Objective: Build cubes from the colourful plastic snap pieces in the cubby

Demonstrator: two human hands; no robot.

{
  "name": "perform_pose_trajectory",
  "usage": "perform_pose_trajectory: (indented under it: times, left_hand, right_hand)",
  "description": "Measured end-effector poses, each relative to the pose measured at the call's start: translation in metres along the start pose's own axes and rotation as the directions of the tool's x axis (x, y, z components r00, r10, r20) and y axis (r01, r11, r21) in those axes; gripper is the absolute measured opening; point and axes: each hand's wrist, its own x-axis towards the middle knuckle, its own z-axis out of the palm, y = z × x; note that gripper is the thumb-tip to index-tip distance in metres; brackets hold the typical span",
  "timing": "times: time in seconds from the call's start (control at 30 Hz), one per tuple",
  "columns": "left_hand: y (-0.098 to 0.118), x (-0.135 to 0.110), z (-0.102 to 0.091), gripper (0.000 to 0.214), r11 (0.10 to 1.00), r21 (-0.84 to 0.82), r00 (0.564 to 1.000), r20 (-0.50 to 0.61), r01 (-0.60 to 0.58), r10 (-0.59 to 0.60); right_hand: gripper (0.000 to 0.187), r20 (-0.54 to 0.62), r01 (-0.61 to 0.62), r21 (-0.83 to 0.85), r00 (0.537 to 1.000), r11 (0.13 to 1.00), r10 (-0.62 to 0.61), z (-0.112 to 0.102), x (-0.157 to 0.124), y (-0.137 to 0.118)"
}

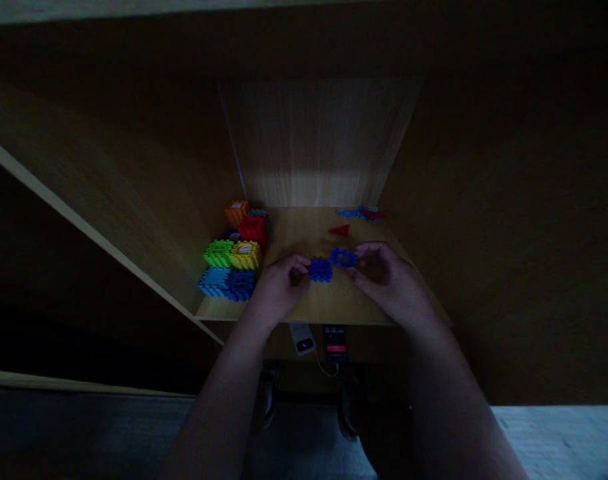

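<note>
My left hand is closed on the left side of a dark blue square building piece with notched edges. Between the fingers and thumb of my right hand is a second blue piece, an open-framed building tile. The two blue pieces meet or nearly meet at their neighbouring corners; I cannot tell whether they are joined. Just beyond them a red triangular piece lies on the wooden shelf.
Stacks of notched tiles line the shelf's left: orange, red, green, yellow, light blue and dark blue. Light blue and red pieces lie back right. Below sit a white device and a phone with a cable.
</note>
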Motion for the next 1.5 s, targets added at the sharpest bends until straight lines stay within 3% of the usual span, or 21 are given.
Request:
perform_pose_trajectory:
  times: [0.13,0.3,1.07,1.3,1.5]
  left_hand:
    - [0.001,0.0,-0.001,0.026,1.0,-0.01,1.0,-0.003,-0.003,0.003]
    - [0.002,0.0,-0.002,0.028,1.0,-0.022,1.0,-0.002,0.0,0.0]
    - [0.002,0.001,-0.001,0.026,1.0,-0.018,1.0,0.015,0.018,-0.018]
    - [0.004,0.001,-0.001,0.027,0.999,-0.03,1.0,0.02,0.017,-0.017]
    - [0.002,0.001,0.0,0.027,1.0,-0.015,1.0,0.023,0.004,-0.003]
  right_hand:
    - [0.034,0.056,0.102,0.062,0.993,0.993,-0.106,0.017,0.002,-0.006]
    - [0.033,0.129,0.125,0.03,0.983,0.992,-0.128,0.027,0.001,-0.002]
    - [0.036,0.197,0.102,-0.051,0.976,0.994,-0.09,0.029,0.002,0.001]
    - [0.035,0.189,0.152,-0.057,0.972,0.987,-0.139,0.027,0.003,-0.001]
    - [0.047,0.192,0.145,-0.106,0.974,0.984,-0.123,0.03,0.001,0.002]
